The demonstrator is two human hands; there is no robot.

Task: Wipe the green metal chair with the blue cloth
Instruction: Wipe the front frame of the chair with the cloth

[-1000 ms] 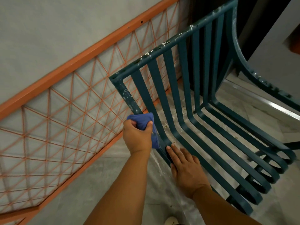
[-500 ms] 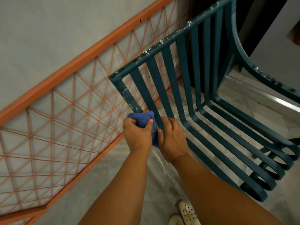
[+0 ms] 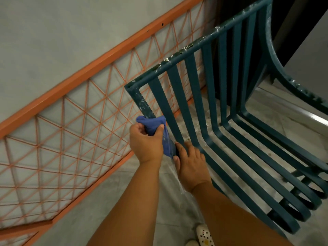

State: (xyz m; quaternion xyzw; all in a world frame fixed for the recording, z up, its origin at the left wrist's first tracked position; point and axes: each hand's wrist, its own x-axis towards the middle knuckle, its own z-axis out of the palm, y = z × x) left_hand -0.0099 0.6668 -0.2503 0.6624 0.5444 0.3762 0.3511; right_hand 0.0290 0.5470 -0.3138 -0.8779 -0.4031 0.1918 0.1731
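The green metal chair (image 3: 211, 110) with slatted back and seat fills the right half of the view, its frame flecked with white paint. My left hand (image 3: 145, 144) grips the bunched blue cloth (image 3: 152, 127) against the chair's left side post, just below the back's corner. My right hand (image 3: 190, 162) sits right beside it, fingers curled around the same frame bar and the nearest slat, touching the cloth's lower edge. The post behind the cloth and hands is hidden.
An orange metal lattice railing (image 3: 74, 139) runs diagonally along the left, close behind the chair back, with a grey wall beyond. Grey tiled floor (image 3: 177, 206) lies below, and white spotted shoes (image 3: 204, 235) show at the bottom edge.
My right hand left the seat slat where it lay flat and came up next to the left hand, curling onto the frame. The left hand and cloth stayed on the side post.
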